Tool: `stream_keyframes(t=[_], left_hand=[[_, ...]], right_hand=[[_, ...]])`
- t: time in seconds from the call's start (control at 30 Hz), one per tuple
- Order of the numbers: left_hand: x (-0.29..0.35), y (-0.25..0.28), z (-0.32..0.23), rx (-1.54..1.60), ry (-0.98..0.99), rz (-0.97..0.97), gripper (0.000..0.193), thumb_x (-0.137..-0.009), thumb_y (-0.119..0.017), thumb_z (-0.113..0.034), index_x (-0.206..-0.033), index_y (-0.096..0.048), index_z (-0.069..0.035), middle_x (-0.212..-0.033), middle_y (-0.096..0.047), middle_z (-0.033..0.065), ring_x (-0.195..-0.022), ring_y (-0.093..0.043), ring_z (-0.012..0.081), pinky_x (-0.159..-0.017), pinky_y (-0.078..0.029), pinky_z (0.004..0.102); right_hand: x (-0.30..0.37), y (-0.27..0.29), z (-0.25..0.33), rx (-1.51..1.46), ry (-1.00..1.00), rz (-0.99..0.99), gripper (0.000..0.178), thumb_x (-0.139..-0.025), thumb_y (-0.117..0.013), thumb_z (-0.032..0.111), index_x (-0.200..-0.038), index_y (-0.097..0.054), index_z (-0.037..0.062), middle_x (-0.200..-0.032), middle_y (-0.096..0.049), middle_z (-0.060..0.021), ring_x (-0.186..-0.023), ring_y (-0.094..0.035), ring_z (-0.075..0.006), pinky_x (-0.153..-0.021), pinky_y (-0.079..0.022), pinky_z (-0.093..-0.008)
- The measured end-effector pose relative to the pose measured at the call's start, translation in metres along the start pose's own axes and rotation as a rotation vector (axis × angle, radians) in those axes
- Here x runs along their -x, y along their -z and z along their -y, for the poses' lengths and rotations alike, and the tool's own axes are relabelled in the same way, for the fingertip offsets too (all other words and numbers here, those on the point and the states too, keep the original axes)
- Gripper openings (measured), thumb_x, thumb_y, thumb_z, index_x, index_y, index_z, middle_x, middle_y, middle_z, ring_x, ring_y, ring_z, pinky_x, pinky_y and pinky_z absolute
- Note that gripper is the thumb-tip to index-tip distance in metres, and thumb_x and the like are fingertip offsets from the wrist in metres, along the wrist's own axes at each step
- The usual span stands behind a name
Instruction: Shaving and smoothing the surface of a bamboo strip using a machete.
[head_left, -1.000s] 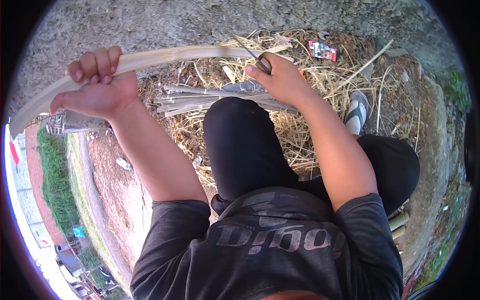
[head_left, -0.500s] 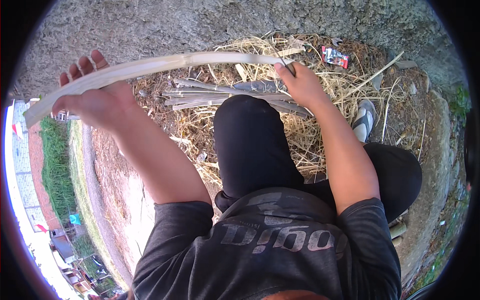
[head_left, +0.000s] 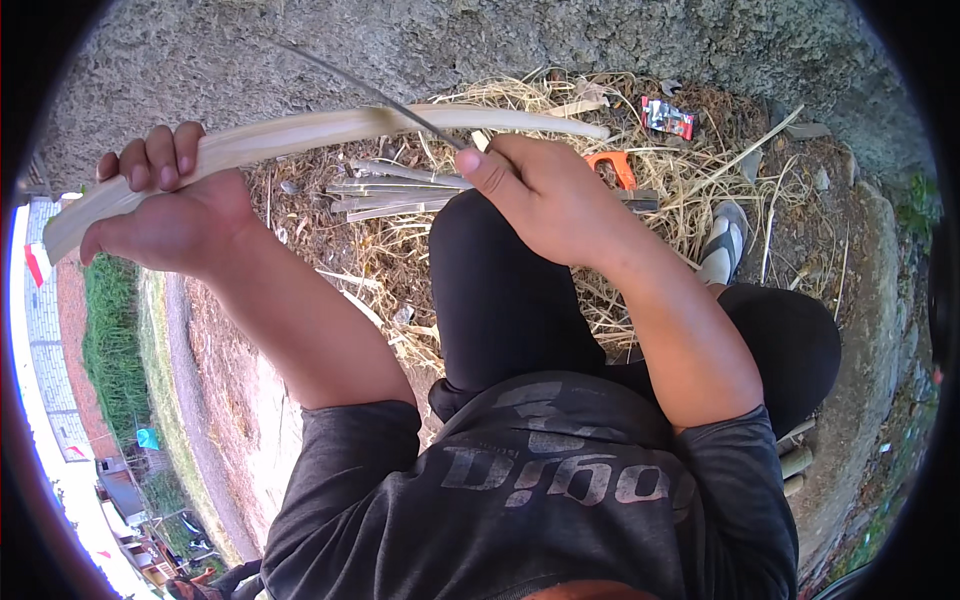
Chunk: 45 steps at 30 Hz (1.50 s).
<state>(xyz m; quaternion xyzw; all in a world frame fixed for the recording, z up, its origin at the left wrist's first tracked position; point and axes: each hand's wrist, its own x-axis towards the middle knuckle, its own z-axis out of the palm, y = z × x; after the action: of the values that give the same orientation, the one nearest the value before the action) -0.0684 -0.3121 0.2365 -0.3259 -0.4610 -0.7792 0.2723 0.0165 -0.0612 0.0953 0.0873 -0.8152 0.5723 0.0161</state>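
A long pale strip (head_left: 300,132), which looks like split bamboo, curves across the upper part of the view. Gripping its wider end at the left is my left hand (head_left: 185,215), fingers curled over the top edge and thumb below. My right hand (head_left: 555,195) is closed around a knife, whose handle is hidden in the fist. The long thin knife blade (head_left: 355,82) points up and to the left and crosses the strip near its middle; I cannot tell whether it touches. The strip's narrow far end lies beyond my right hand, unheld.
Several flat strips (head_left: 395,200) lie stacked on the ground beyond my knee, among pale shavings (head_left: 720,175). An orange looped handle (head_left: 612,168) shows beside my right hand. A small red packet (head_left: 668,118) lies near the rough wall (head_left: 600,35).
My right hand has come off the strip's narrow end, moving left and nearer, with the blade swung over the strip. My left fingers have curled around it. The orange handle is now uncovered.
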Motion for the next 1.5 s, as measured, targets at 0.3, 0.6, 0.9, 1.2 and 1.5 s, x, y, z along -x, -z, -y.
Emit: stream_keyframes(t=[0.3, 0.6, 0.9, 1.2, 1.5], left_hand=[[-0.013, -0.017, 0.017, -0.179, -0.045, -0.211, 0.079, -0.083, -0.015, -0.085, -0.091, -0.042, -0.010, -0.062, -0.035, -0.0026, -0.049, -0.031, 0.0094, -0.042, -0.029, 0.0217], [-0.025, -0.007, 0.016, 0.009, -0.014, -0.113, 0.073, -0.082, -0.025, -0.086, -0.084, -0.046, -0.016, -0.057, -0.036, -0.0055, -0.045, -0.033, 0.0068, -0.040, -0.029, 0.0204], [-0.042, 0.036, 0.010, 0.120, 0.042, 0.009, 0.072, -0.075, -0.039, -0.090, -0.068, -0.049, -0.019, -0.053, -0.034, -0.0085, -0.043, -0.031, 0.0056, -0.040, -0.027, 0.0210], [-0.052, 0.043, 0.010, 0.210, 0.138, 0.130, 0.072, -0.076, -0.043, -0.088, -0.058, -0.052, -0.019, -0.050, -0.038, -0.0095, -0.042, -0.031, 0.0060, -0.041, -0.028, 0.0218], [-0.078, 0.069, 0.027, 0.101, 0.149, 0.003, 0.076, -0.079, -0.033, -0.089, -0.058, -0.045, -0.018, -0.049, -0.035, -0.0071, -0.041, -0.031, 0.0083, -0.040, -0.026, 0.0230]], right_hand=[[-0.009, 0.018, -0.129, 0.160, -0.445, 0.000, 0.068, -0.098, -0.042, 0.060, -0.091, -0.062, -0.0043, -0.084, -0.064, -0.0180, -0.079, -0.062, -0.0284, -0.076, -0.048, -0.0416], [-0.009, 0.008, -0.041, -0.129, -0.113, -0.104, 0.062, -0.099, -0.042, 0.056, -0.089, -0.063, -0.0006, -0.073, -0.060, -0.0114, -0.071, -0.058, -0.0230, -0.067, -0.045, -0.0369], [-0.018, 0.001, -0.113, 0.066, -0.413, 0.020, 0.073, -0.100, -0.034, 0.060, -0.104, -0.062, -0.0069, -0.092, -0.065, -0.0239, -0.091, -0.064, -0.0356, -0.085, -0.047, -0.0425], [-0.005, -0.001, -0.201, 0.175, -0.572, -0.209, 0.078, -0.099, -0.027, 0.064, -0.100, -0.067, -0.0033, -0.097, -0.067, -0.0263, -0.097, -0.063, -0.0412, -0.089, -0.047, -0.0447], [-0.035, -0.039, -0.149, -0.132, -0.255, -0.113, 0.069, -0.102, -0.027, 0.056, -0.100, -0.065, -0.0012, -0.097, -0.067, -0.0250, -0.098, -0.063, -0.0438, -0.087, -0.048, -0.0492]])
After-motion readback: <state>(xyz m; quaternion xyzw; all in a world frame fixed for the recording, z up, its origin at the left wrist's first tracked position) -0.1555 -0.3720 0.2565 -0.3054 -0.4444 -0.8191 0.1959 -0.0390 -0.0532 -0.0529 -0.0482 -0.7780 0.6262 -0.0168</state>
